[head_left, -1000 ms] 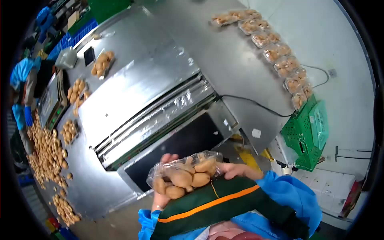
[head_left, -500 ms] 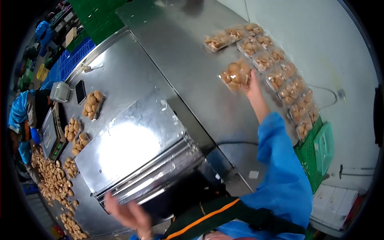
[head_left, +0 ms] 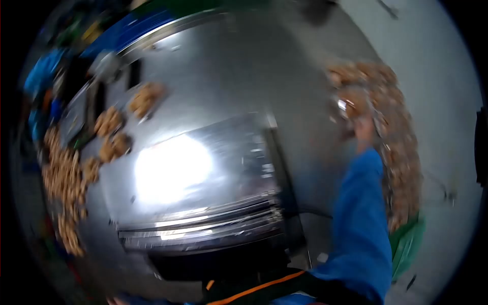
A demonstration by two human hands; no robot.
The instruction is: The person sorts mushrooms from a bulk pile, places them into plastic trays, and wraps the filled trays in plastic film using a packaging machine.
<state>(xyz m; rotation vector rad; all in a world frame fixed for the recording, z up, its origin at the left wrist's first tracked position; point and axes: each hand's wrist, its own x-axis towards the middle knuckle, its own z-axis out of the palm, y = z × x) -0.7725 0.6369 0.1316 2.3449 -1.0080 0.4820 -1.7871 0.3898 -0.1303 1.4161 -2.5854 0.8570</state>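
Note:
My right hand (head_left: 363,128), at the end of a blue sleeve, is closed on a wrapped tray of brown mushrooms (head_left: 352,103). That tray is beside the rows of packed trays (head_left: 399,147) along the right side of the metal table (head_left: 305,152). Motion blurs the hand and the packs. Of my left hand (head_left: 116,301) only a small blurred part shows at the bottom left edge, and its fingers cannot be made out.
A metal wrapping machine (head_left: 229,168) stands in the middle. To its left are open mushroom trays (head_left: 109,121), loose mushrooms (head_left: 63,178), a scale (head_left: 76,117) and a dark phone (head_left: 134,73). A green crate (head_left: 406,246) is at lower right. Another person in blue (head_left: 43,73) is at far left.
My right hand has carried the wrapped tray toward the packed rows. My left hand has dropped almost out of view at the bottom left. The whole view has turned.

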